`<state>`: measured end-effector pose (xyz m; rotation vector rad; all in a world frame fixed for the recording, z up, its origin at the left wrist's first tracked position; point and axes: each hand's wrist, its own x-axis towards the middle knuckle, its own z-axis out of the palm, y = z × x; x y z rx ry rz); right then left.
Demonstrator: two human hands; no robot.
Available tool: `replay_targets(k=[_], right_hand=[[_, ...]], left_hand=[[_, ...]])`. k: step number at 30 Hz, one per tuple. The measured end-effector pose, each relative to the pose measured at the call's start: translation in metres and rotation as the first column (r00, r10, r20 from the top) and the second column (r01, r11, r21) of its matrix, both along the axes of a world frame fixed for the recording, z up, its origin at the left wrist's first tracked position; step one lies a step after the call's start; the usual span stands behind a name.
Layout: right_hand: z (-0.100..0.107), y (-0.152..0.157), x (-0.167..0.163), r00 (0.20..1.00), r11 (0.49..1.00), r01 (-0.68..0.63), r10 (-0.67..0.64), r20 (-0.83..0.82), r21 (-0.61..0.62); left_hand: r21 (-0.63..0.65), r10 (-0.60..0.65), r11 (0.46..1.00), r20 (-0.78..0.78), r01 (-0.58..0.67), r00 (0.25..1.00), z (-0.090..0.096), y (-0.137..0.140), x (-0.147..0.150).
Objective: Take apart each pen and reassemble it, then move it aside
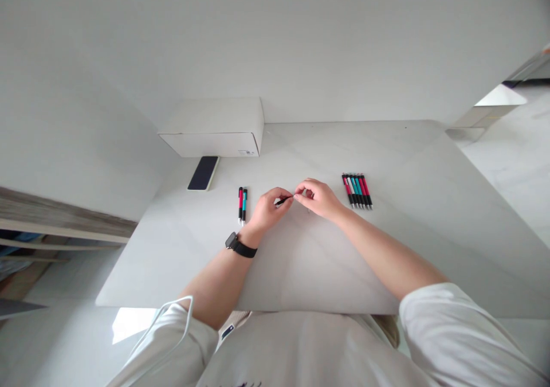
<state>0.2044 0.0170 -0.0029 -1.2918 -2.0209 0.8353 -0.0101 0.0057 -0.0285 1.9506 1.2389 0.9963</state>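
My left hand is closed around a slim black pen part, mostly hidden by the fingers, above the middle of the table. At its pointed end, the thumb and fingers of my right hand are pinched together; whether they grip the tip itself or a tiny separate piece is too small to tell. Just left of my left hand, a red-and-black pen and a teal-and-black pen lie side by side. To the right of my right hand lies a neat row of several red, white and teal pens, tips toward me.
A white box stands against the wall at the back left of the white table. In front of it lies a phone with a dark screen. The table's near edge runs close to my body.
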Motion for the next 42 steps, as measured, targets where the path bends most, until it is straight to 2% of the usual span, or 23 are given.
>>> replay_targets(k=[3,8,15,20,26,30,33,37,40,42], right_hand=[[0.003,0.001,0.001,0.999,1.000,0.018,-0.017,0.037,-0.024],[0.005,0.018,0.015,0.988,0.999,0.050,-0.051,0.147,0.012],[-0.007,0.045,0.018,0.903,0.999,-0.025,0.040,0.428,-0.041],[-0.016,0.049,0.009,0.862,0.998,-0.039,0.063,0.504,-0.058],[-0.012,0.045,0.014,0.888,1.000,0.010,-0.005,0.461,-0.007],[0.000,0.027,0.023,0.937,0.997,0.066,-0.073,0.341,0.033],[0.005,0.005,0.024,0.968,0.999,0.032,-0.021,0.252,-0.040],[0.003,-0.017,0.015,0.978,0.991,0.002,0.026,0.206,-0.133],[0.000,-0.023,0.008,0.980,0.985,0.008,0.027,0.199,-0.171],[0.000,-0.023,0.007,0.985,0.982,0.029,0.003,0.171,-0.188]], left_hand=[[-0.017,0.009,1.000,-0.021,-0.009,1.000,-0.002,0.001,0.000],[-0.027,0.060,0.998,-0.059,-0.061,0.997,-0.008,0.007,-0.002],[-0.046,0.129,0.990,-0.056,-0.132,0.990,-0.015,0.014,-0.007],[-0.056,0.150,0.987,-0.041,-0.152,0.988,-0.013,0.013,-0.008],[-0.041,0.155,0.987,-0.025,-0.156,0.988,-0.008,0.009,-0.006],[0.062,0.068,0.996,-0.106,-0.061,0.992,-0.003,0.002,-0.004],[0.167,-0.013,0.985,-0.170,0.042,0.985,-0.001,-0.004,-0.002],[0.227,-0.113,0.959,-0.234,0.167,0.966,-0.004,-0.007,0.000],[0.216,-0.140,0.956,-0.250,0.196,0.958,-0.005,-0.007,0.001],[0.196,-0.123,0.965,-0.244,0.173,0.962,-0.004,-0.006,0.001]])
